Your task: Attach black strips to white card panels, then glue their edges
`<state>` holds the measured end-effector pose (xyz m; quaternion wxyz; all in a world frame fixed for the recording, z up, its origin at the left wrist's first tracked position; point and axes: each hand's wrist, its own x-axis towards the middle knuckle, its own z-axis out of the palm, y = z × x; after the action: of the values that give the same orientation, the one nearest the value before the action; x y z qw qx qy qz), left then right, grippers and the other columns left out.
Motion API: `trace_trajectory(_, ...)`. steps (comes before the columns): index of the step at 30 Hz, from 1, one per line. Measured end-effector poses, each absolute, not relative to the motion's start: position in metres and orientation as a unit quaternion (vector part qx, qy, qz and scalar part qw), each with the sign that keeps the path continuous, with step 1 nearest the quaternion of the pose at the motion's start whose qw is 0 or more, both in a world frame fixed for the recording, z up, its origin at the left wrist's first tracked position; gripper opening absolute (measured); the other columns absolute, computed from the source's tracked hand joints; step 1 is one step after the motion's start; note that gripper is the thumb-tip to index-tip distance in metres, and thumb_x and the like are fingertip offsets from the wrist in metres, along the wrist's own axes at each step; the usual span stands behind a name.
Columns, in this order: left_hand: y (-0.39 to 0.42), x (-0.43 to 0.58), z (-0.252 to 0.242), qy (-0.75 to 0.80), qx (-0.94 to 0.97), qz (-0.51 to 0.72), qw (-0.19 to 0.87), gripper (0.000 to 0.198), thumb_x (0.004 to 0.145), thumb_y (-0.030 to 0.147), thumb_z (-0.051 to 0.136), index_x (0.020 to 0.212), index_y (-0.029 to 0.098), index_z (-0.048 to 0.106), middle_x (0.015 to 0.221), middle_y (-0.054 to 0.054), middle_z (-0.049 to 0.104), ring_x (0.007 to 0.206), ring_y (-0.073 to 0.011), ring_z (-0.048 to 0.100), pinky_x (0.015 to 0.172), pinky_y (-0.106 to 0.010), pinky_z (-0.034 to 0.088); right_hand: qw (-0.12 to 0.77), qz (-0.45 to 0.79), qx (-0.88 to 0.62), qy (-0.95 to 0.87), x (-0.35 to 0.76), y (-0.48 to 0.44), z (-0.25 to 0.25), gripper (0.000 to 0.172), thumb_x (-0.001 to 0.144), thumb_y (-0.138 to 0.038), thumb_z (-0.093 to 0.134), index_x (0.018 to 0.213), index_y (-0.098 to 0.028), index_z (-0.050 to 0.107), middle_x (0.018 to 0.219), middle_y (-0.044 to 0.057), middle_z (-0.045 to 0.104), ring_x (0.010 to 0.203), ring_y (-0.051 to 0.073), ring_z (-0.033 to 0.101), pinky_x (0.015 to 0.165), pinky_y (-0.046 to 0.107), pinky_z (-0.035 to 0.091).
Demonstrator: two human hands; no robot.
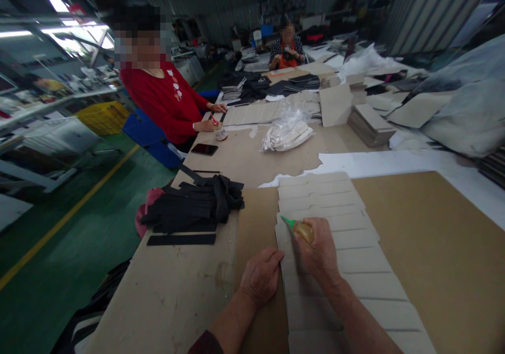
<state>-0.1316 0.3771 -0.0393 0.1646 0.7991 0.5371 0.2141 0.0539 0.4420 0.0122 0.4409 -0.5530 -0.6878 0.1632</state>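
Observation:
My right hand (319,249) is wrapped round a small squeeze bottle (303,231) of amber liquid, probably glue, with a green nozzle. The nozzle tip points left, over the left edge of an overlapping row of pale grey card pieces (355,238). My left hand (261,276) lies on the brown board (252,217), palm down, its fingertips touching the left edge of the row. Its fingers are loosely bent and look to hold nothing. To the left is a heap of black strips (189,204), with one strip (181,239) flat in front of it.
Across the table (169,285), a person in red (173,99) works beside a glue jar (220,132) and phone (204,149). A plastic-wrapped bundle (287,133) lies mid-table. Stacked boards (371,125) stand back right. Another person (287,49) sits farther off.

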Motion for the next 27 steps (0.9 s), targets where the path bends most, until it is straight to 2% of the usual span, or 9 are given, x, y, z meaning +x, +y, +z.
trace_trajectory(12,0.377,-0.132,-0.039,0.538,0.798,0.221,0.159,0.034,0.092,0.013,0.046,0.122,0.022,0.060,0.110,-0.006,0.066,0.101,-0.0186,0.063,0.093,-0.033,0.056,0.402,0.137,-0.555,-0.715,0.049,0.441,0.010,0.022,0.084,-0.021,0.059,0.105,-0.023,0.054,0.102,0.007,0.054,0.096,0.025,0.053,0.084,0.041,0.051)
trace_trajectory(19,0.377,-0.133,-0.044,0.538,0.799,0.219,0.159,0.036,0.092,0.012,0.047,0.124,0.023,0.058,0.113,-0.006,0.065,0.101,-0.0190,0.062,0.092,-0.034,0.056,0.406,0.100,-0.575,-0.703,0.078,0.441,0.015,0.022,0.085,-0.022,0.057,0.106,-0.022,0.053,0.104,0.009,0.054,0.101,0.028,0.051,0.088,0.046,0.048)
trace_trajectory(27,0.378,-0.134,-0.044,0.539,0.799,0.219,0.152,0.035,0.092,0.012,0.047,0.123,0.023,0.058,0.114,-0.006,0.065,0.102,-0.0190,0.062,0.093,-0.034,0.055,0.396,0.088,-0.580,-0.707,0.078,0.444,0.018,0.018,0.086,-0.024,0.057,0.104,-0.023,0.054,0.101,0.008,0.054,0.097,0.027,0.052,0.085,0.044,0.050)
